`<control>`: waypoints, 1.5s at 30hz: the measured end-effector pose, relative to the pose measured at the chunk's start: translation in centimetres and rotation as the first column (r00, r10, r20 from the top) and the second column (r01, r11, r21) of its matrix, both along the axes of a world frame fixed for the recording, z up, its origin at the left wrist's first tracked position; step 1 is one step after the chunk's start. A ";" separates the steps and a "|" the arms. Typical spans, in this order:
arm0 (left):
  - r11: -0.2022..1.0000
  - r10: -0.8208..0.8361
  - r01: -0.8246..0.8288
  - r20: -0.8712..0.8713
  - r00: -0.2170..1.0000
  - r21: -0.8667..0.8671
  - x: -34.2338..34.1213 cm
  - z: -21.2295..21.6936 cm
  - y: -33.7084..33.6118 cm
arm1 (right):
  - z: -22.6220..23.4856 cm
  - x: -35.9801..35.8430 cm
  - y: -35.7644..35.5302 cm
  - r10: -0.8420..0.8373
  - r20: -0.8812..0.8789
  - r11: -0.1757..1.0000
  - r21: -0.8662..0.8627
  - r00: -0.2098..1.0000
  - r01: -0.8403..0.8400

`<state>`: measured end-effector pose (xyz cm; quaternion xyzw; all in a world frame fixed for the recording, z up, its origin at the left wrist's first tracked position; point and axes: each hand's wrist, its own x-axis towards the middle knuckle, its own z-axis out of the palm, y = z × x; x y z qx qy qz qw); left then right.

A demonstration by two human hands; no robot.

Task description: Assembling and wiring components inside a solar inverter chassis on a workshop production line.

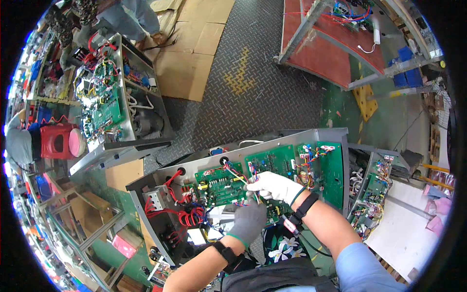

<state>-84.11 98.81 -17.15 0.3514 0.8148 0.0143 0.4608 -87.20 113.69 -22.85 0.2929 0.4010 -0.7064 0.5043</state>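
My right hand [278, 188], in a white glove, is closed in a pinch on thin wires [237, 172] over an open metal chassis [311, 137]. These wires run from a black grommet in the chassis' far wall. Just below, my left hand [249, 223], in a grey glove, has its fingertips bent together close to the right hand's fingers; what they hold is hidden. Beneath and beside both hands are green circuit boards [220, 187]. A bundle of red wires [190, 217] lies left of my left hand.
Another opened unit with boards [106, 109] stands at the left, beside a red stool [55, 141]. A third board assembly [374, 187] lies at the right. Beyond are cardboard [187, 73], a metal-framed cart [316, 53] and a person's legs [129, 19].
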 end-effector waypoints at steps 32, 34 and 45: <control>0.807 0.571 -0.568 0.035 0.820 0.161 -7.4 -1.5 -5.5 | 0.2 5.8 -6.0 -0.275 -0.500 0.731 0.446 0.821 0.516; 0.794 0.531 -0.532 0.090 0.843 0.294 -6.9 -3.8 -5.2 | 0.3 5.7 -6.0 -0.385 -0.459 0.756 0.341 0.801 0.559; 0.657 0.648 -0.739 0.388 0.655 0.152 -8.4 -3.7 -2.6 | 1.0 5.4 -6.4 -0.561 -0.347 0.646 0.384 0.751 0.660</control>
